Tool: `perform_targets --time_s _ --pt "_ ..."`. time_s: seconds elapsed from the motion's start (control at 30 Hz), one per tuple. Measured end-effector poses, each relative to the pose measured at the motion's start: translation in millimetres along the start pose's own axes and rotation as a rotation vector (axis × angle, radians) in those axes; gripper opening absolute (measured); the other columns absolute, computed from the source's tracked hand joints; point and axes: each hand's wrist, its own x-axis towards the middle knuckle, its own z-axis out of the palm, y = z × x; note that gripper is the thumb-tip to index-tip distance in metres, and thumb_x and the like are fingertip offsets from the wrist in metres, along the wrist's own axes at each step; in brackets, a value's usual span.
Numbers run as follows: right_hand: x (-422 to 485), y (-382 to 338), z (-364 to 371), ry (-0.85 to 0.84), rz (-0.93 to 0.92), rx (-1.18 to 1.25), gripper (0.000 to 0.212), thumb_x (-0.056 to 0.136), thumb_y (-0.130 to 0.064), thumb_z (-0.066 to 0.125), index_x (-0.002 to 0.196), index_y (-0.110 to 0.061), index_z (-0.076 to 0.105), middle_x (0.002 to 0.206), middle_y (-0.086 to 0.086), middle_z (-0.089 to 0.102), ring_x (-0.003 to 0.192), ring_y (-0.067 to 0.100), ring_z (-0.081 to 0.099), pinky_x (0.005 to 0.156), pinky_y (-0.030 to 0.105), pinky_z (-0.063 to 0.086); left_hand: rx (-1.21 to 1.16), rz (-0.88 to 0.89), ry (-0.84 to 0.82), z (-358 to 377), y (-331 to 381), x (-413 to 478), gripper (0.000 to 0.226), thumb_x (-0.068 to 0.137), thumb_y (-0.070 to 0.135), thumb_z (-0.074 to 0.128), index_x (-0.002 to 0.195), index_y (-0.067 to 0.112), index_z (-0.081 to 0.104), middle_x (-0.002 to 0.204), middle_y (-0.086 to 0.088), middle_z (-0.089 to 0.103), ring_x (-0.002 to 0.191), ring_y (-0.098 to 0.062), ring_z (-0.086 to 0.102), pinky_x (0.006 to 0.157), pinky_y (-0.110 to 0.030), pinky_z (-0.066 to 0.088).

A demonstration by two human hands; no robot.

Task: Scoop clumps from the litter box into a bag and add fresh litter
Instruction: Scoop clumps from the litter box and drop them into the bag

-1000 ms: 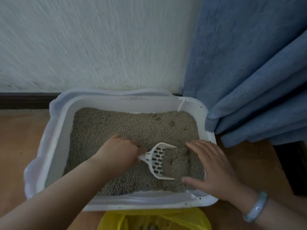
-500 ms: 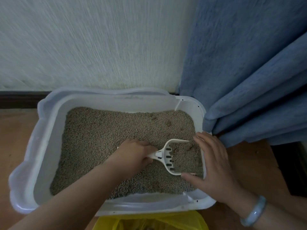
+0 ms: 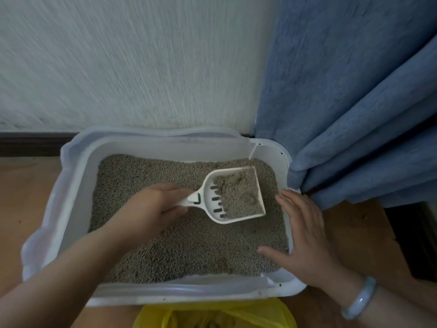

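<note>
We see left hand (image 3: 153, 207) gripping handle of white slotted plastic scoop (image 3: 234, 197), loaded, over white rectangular plastic litter box (image 3: 78, 185). Right hand (image 3: 305, 235) spread flat on right rim. We judge scoop light, stiff; loose load spills if tilted. Yellow plastic bag (image 3: 212, 316) beside near edge.

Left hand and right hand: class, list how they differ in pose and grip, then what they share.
The left hand grips the scoop by its handle; the right hand holds nothing, fingers straight. The left hand is mid-box; the right hand lies at the right rim of the litter box. Only the right wrist, not the left, wears a bracelet. Both reach in from the near side.
</note>
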Motion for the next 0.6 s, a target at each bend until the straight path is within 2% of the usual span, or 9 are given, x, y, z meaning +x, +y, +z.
perform_targets --time_s 0.07,0.17,0.33,0.47,0.6 --pt "0.5 -0.2 -0.4 -0.004 -0.005 -0.008 0.088 0.075 -0.072 0.049 0.141 -0.019 0.026 0.145 0.000 0.028 0.137 0.012 0.021 0.112 0.042 0.018 0.002 -0.004 0.020 -8.6 -0.7 -6.4 0.038 0.083 0.045 0.043 0.120 0.038 0.049 0.106 0.016 0.062 0.091 -0.011 0.060 0.076 -0.033 0.050" --pt "0.5 -0.3 -0.8 -0.014 0.000 -0.019 0.090 0.073 -0.070 0.053 0.142 -0.019 0.025 0.144 0.000 0.029 0.135 0.013 0.023 0.111 0.043 0.020 0.012 -0.039 0.042 -16.4 -6.0 -16.3 0.042 0.083 0.047 0.041 0.119 0.034 0.057 0.106 0.023 0.056 0.093 -0.009 0.060 0.077 -0.032 0.049" --pt "0.7 -1.2 -1.3 -0.022 -0.010 -0.022 0.089 0.074 -0.072 0.050 0.141 -0.018 0.027 0.143 0.001 0.031 0.133 0.014 0.026 0.110 0.043 0.021 0.052 -0.113 0.016 -17.0 -8.2 -26.4 0.042 0.084 0.051 0.037 0.118 0.036 0.056 0.106 0.010 0.063 0.092 -0.014 0.061 0.073 -0.040 0.052" --pt "0.8 -1.2 -1.1 -0.027 -0.014 -0.026 0.088 0.073 -0.070 0.053 0.140 -0.018 0.029 0.141 0.001 0.032 0.132 0.017 0.029 0.109 0.043 0.022 0.120 -0.150 0.018 -19.7 -6.2 -29.7 0.046 0.081 0.054 0.032 0.117 0.037 0.056 0.099 0.015 0.059 0.085 -0.013 0.060 0.066 -0.037 0.051" --pt "0.2 -0.4 -0.5 -0.033 -0.011 -0.032 0.088 0.072 -0.069 0.054 0.140 -0.019 0.030 0.141 0.001 0.033 0.131 0.018 0.030 0.110 0.042 0.020 0.214 -0.166 0.003 -21.1 -13.3 -35.5 0.048 0.080 0.055 0.030 0.115 0.037 0.057 0.103 0.018 0.059 0.088 -0.013 0.061 0.064 -0.036 0.052"
